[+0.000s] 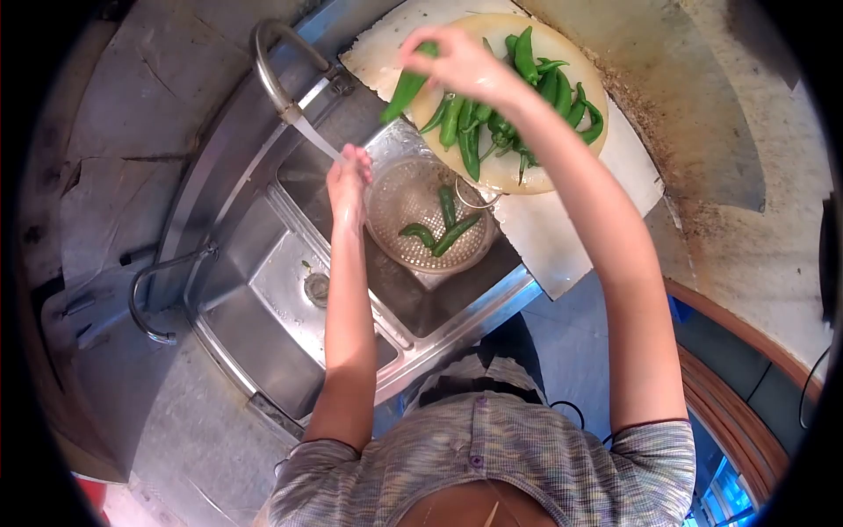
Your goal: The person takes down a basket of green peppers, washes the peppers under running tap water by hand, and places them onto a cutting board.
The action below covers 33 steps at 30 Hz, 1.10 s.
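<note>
A long green pepper (pixel 407 91) hangs from my right hand (pixel 461 66), pinched in its fingers. That hand is over the left edge of a round, pale board (pixel 527 180) with several more green peppers (pixel 470 140) heaped on it. Beside the water stream (pixel 314 136) from the faucet (pixel 272 83), my left hand (pixel 349 180) is raised with its fingers curled together; anything inside them is hidden. To its right, a round perforated strainer (pixel 399 237) stands in the sink basin with three green peppers (pixel 452 233) in it.
A second metal basin (pixel 250 325) with a drain (pixel 316 288) lies to the left, with another faucet (pixel 145 299) beside it. A white sheet (pixel 549 241) under the board reaches the sink's right edge. A stained counter (pixel 676 123) extends along the right.
</note>
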Available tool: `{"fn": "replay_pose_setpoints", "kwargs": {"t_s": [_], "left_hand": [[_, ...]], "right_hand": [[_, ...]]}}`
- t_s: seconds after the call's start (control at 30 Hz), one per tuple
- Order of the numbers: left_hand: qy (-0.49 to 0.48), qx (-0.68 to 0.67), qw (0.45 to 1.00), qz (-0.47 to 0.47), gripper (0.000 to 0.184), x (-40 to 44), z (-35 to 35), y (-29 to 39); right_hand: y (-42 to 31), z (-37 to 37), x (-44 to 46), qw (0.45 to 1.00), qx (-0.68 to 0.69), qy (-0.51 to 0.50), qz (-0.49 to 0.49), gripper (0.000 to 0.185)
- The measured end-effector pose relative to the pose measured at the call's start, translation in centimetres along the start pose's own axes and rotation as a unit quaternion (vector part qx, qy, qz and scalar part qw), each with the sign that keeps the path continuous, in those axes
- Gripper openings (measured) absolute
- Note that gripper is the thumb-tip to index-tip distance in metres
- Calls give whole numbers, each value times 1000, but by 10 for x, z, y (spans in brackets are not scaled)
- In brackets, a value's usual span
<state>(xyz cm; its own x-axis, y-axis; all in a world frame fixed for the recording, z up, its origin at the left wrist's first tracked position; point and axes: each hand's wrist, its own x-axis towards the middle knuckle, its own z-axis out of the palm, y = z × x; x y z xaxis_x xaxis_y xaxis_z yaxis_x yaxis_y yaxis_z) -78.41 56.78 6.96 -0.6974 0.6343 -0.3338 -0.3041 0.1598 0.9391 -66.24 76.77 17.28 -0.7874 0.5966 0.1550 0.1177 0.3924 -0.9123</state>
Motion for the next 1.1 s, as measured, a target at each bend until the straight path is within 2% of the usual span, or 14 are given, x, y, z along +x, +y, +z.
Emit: {"fn": "replay_pose_setpoints", "kwargs": {"t_s": [0.07,0.2,0.3,0.4,0.43,0.47,0.5,0.6,0.7,0.73,0.83,0.87,1.0,1.1], "left_hand": [[29,35,999,-22,31,15,8,-3],[-55,128,986,-90,27,48,-9,-56],[-130,250,958,-52,29,52,-20,-120],[-234,420,876,-31,30,27,-43,-199],[-309,366,873,-98,29,20,-54,-217],[-362,402,837,-86,30,16,-58,-239],[-416,434,796,-69,31,8,-52,-244],[-350,555,748,-93,36,-37,-3,-224],[-200,650,724,114,41,-58,5,-296],[-171,660,729,59,44,-67,13,-291],[-285,629,716,-101,42,-50,5,-284],[-304,569,755,-120,44,-46,1,-259],[-299,558,762,-137,45,-8,-27,-179],[-183,308,921,-152,41,-6,-35,-105]], "right_hand": [[20,-32,9,993,-43,107,6,20],[49,-65,-1,951,-192,239,40,24],[69,-62,-18,958,-271,79,61,27],[80,-57,-25,970,-227,85,25,31],[74,-56,-27,975,-204,84,34,31],[70,-56,-30,973,-202,110,5,26],[61,-58,-32,951,-248,124,-137,29],[20,-57,-52,970,-193,141,-50,24],[-30,-56,-74,988,-90,95,81,23],[-41,-57,-79,990,-56,82,98,22],[-37,-46,-99,991,-28,116,57,20],[-31,-38,-108,989,-28,141,27,20],[-29,2,-124,987,78,139,29,12],[-9,60,-134,981,166,54,84,14]]}}
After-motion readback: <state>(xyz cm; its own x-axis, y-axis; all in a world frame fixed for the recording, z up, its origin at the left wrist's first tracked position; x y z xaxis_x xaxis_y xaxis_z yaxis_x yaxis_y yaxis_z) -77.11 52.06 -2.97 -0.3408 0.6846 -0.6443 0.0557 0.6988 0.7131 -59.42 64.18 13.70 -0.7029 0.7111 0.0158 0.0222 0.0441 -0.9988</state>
